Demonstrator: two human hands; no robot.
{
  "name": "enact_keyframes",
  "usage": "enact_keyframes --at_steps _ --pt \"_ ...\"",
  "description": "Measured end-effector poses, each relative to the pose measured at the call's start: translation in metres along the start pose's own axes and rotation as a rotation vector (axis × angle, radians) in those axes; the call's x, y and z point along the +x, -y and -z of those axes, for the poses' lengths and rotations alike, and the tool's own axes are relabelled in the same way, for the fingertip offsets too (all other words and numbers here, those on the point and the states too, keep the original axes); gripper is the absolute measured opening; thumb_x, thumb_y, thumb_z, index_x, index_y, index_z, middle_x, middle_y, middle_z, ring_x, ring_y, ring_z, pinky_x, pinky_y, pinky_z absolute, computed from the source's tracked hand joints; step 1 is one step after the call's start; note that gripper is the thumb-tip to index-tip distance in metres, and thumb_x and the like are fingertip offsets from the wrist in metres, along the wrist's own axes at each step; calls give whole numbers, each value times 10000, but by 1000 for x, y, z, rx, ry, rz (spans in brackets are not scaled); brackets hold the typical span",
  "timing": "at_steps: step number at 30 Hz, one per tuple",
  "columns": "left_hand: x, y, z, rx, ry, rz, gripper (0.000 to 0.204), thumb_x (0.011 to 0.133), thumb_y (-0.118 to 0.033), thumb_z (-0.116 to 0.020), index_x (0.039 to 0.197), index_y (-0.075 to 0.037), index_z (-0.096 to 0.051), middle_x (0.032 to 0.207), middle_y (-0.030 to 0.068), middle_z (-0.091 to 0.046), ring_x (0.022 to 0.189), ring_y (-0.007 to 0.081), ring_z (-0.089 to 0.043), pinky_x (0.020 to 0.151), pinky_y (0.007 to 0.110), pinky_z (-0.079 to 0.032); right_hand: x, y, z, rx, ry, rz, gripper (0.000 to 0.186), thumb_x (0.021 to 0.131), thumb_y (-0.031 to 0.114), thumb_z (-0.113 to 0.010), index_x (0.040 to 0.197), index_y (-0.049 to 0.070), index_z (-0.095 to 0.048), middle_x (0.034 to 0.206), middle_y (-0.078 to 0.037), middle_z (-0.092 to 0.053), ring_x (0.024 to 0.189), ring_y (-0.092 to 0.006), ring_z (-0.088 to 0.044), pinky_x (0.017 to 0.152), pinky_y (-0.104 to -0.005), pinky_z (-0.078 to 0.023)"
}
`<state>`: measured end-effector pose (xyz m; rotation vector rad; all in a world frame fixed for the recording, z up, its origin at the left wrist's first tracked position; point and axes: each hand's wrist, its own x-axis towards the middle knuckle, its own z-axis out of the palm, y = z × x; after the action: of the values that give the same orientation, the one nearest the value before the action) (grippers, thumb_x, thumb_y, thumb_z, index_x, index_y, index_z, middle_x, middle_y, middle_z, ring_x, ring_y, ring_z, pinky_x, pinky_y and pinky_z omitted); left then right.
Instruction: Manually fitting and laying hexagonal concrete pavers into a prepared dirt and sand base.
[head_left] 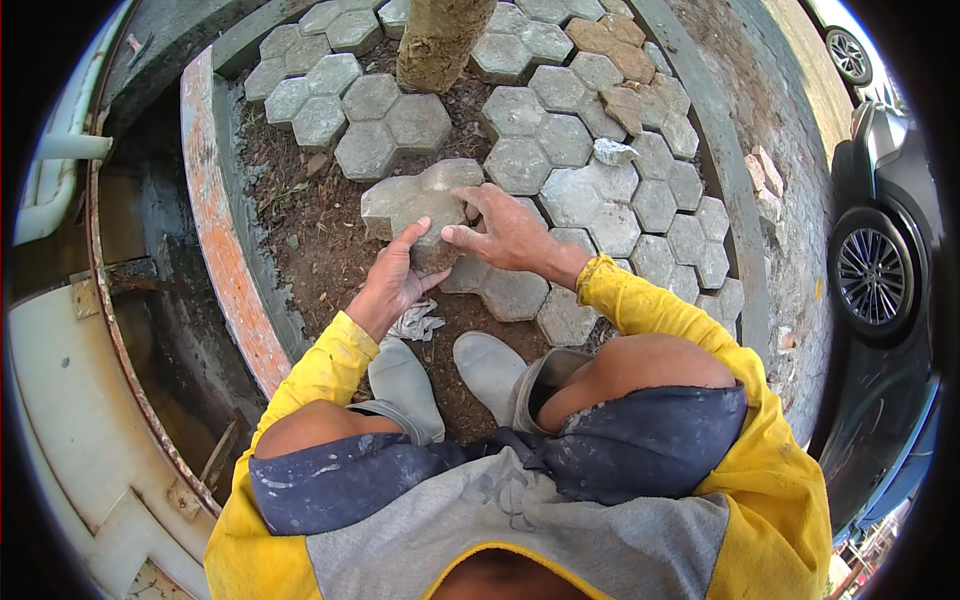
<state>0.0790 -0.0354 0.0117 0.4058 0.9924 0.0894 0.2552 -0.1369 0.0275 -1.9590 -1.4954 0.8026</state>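
A grey concrete paving stone point(415, 205), shaped like three joined hexagons, is between my two hands. At its near edge, my left hand point(393, 278) grips it with the thumb up against the side and the fingers partly hidden below. My right hand point(508, 235) closes on its right corner, thumb and bent index finger at the edge. The stone's underside is hidden, so I cannot tell whether it rests on the soil. Just right of it lie fitted pavers point(510, 290) of the same shape.
A tree trunk point(440, 45) rises beyond the stone. Bare soil point(300, 215) lies to the left, inside a peeling orange-white curb point(215, 200). Broken brown pieces point(612, 45) sit on the far pavers. My boots point(490, 370) stand close, near crumpled white scrap point(415, 322). A dark car point(880, 270) is at right.
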Motion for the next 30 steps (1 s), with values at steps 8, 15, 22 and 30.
enact_keyframes --at_steps 8,15,22,30 --pt "-27 -7 19 75 -15 -49 647 878 -375 -722 1387 -83 -449 1338 116 -552 1175 266 -580 992 476 -462 -10 -8 18 104 -122 -52 603 899 400 -683 1347 21 -541 1056 -174 -627 879 -306 -646 809 -406 -520" --pt "-69 -16 11 317 139 -57 608 912 -314 -668 1375 0 -429 1316 170 -556 1175 300 -602 966 468 -532 -35 -35 27 177 -269 -228 602 961 441 -582 1321 -38 -540 1176 -207 -641 969 -292 -676 883 -385 -518" --pt "-105 -58 -16 644 242 -71 740 839 -254 -706 1443 15 -371 1317 153 -568 1174 278 -600 976 425 -505 -67 -7 34 1289 -75 -352 588 1024 492 -445 1327 -4 -538 1295 -117 -611 1169 -246 -583 1041 -378 -423" --pt "-64 -74 -84 1156 463 110 821 790 -214 -752 1457 28 -339 1341 139 -546 1210 254 -570 1019 383 -473 -127 -16 23 1420 -373 -438 625 960 427 -622 1350 -41 -484 1281 -114 -586 1136 -185 -578 973 -333 -477"
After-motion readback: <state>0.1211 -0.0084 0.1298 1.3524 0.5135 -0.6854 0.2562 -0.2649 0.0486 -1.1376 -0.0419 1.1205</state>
